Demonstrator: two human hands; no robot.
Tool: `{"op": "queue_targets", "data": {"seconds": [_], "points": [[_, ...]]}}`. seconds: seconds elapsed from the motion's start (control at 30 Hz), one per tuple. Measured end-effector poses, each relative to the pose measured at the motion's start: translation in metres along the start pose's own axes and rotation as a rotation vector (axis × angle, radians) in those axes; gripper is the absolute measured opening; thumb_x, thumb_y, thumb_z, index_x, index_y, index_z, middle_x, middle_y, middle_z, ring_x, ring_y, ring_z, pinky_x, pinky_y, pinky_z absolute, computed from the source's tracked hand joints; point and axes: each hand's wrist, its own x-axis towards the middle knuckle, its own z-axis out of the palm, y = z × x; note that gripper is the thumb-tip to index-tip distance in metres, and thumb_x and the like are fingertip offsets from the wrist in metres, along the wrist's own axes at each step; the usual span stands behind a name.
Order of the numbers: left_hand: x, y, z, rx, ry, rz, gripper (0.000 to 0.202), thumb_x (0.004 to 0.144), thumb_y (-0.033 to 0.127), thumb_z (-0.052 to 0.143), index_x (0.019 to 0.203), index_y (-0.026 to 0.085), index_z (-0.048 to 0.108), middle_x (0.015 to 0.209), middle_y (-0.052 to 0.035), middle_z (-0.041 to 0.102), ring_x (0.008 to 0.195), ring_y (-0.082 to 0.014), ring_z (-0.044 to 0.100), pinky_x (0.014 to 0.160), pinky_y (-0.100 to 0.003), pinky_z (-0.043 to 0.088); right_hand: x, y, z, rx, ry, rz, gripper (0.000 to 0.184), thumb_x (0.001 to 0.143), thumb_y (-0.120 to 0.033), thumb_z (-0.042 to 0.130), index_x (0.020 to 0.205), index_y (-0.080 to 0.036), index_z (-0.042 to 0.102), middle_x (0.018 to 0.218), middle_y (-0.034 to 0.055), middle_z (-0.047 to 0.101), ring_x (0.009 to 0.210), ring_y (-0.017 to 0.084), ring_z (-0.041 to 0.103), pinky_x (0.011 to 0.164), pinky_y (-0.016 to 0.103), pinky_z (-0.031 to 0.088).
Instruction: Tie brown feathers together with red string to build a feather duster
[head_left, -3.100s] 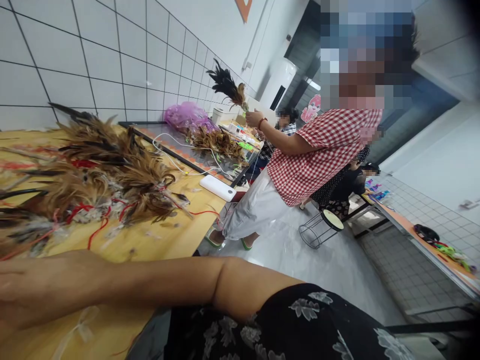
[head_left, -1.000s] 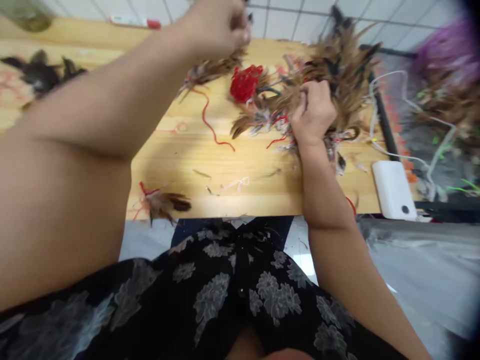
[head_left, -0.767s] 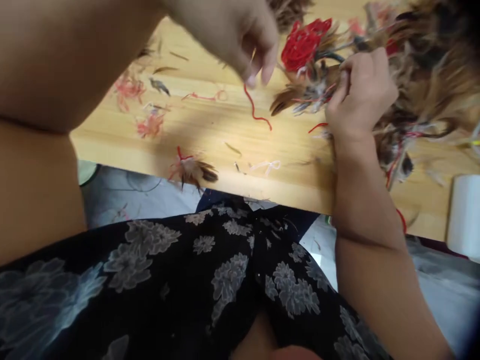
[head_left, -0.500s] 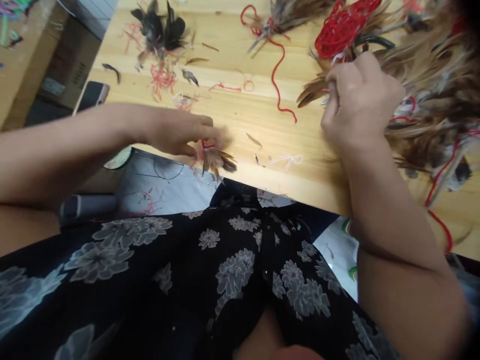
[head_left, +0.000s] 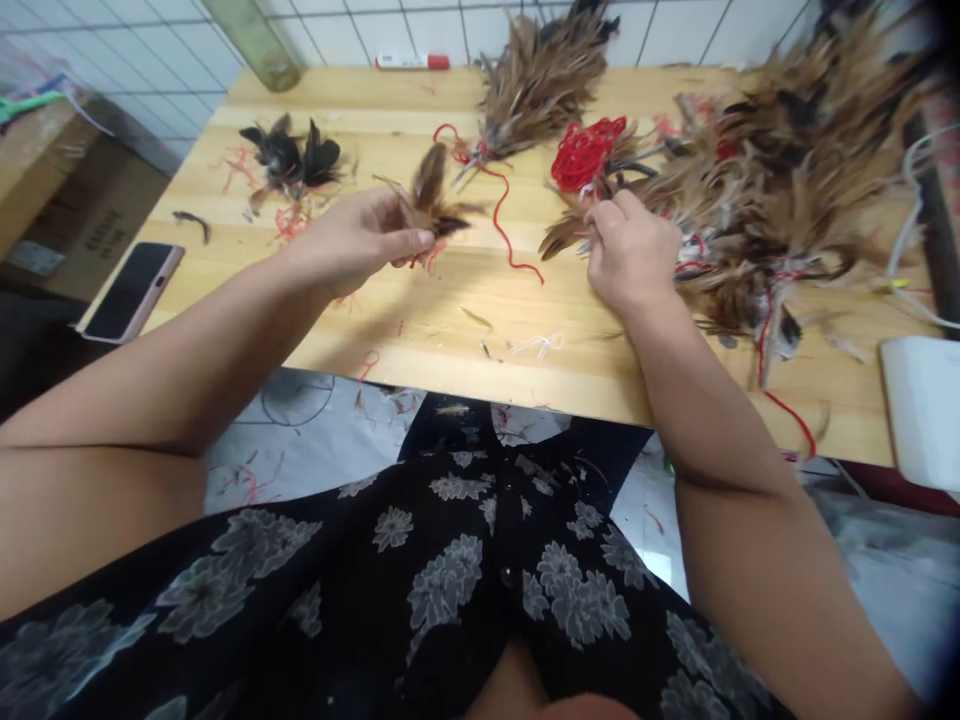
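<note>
My left hand (head_left: 358,240) is raised over the wooden table (head_left: 450,330), pinching a small bunch of brown feathers (head_left: 433,193) by its base. My right hand (head_left: 628,252) is closed on the stems of a feather bundle at the edge of a large heap of brown feathers tied with red string (head_left: 780,190). A ball of red string (head_left: 585,152) lies just beyond my right hand. A loose red string (head_left: 504,228) runs across the table between my hands.
Another feather bundle (head_left: 540,80) lies at the back by the tiled wall, dark feathers (head_left: 291,155) at the left. A phone (head_left: 133,290) lies near the left edge, a white power bank (head_left: 921,408) at the right edge. A red marker (head_left: 412,61) and a bottle (head_left: 253,40) stand by the wall.
My left hand reached down to the table's front edge, picked up the small feather bunch and lifted it toward the middle. My right hand stayed on the feather heap.
</note>
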Motion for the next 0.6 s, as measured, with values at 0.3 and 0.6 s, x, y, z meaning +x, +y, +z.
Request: {"op": "queue_targets", "data": {"seconds": [0.3,0.6], "points": [[0.085,0.044,0.102,-0.384,-0.066,0.039,0.035,0.080,0.038,0.092,0.084,0.018,0.063,0.068,0.0015,0.060,0.060,-0.0089,0.051,0.055,-0.023,0.038,0.004,-0.001,0.008,0.304,0.065,0.104,0.037,0.110,-0.049,0.046,0.097,-0.023,0.069,0.090,0.0065,0.073,0.091,0.023,0.068,0.081,0.034,0.053],[0.129,0.055,0.168,-0.544,-0.097,0.050,0.036,0.089,0.027,0.086,0.080,0.020,0.052,0.066,0.0042,0.056,0.052,-0.0084,0.050,0.050,-0.021,0.037,0.016,0.020,0.024,0.720,0.079,0.309,0.050,0.099,-0.070,0.063,0.085,-0.022,0.061,0.072,-0.0024,0.058,0.070,0.015,0.053,0.070,0.029,0.045]]}}
